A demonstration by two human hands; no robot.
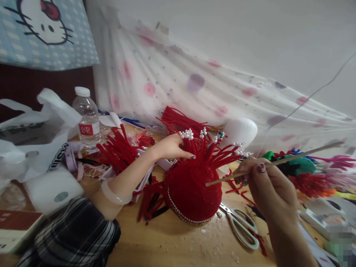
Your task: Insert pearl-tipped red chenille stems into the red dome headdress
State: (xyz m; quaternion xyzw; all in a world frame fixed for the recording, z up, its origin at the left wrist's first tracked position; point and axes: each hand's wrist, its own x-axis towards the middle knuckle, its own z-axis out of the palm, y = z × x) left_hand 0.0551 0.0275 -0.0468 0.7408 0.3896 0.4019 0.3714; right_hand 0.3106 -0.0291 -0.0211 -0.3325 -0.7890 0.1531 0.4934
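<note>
A red fuzzy dome-shaped headpiece [191, 189] sits on the table, with a row of small white beads along its lower edge. Red fuzzy stems tipped with white bead clusters [185, 134] rise from its top. My left hand [174, 148] grips the headpiece at the base of these stems, thumb in front and fingers partly hidden behind. Between the thumb and fingers of my right hand [267, 185] is a thin wooden stick [303, 152]. The stick's lower tip touches or hovers just over the front of the dome; I cannot tell which.
Scissors [241, 226] lie right of the headpiece. Behind are a white foam ball [241, 131] and bundled red stems [180, 120]. A water bottle [86, 118], plastic bag [41, 137] and paper roll [55, 189] stand left. Colourful fuzzy flowers [308, 174] lie right.
</note>
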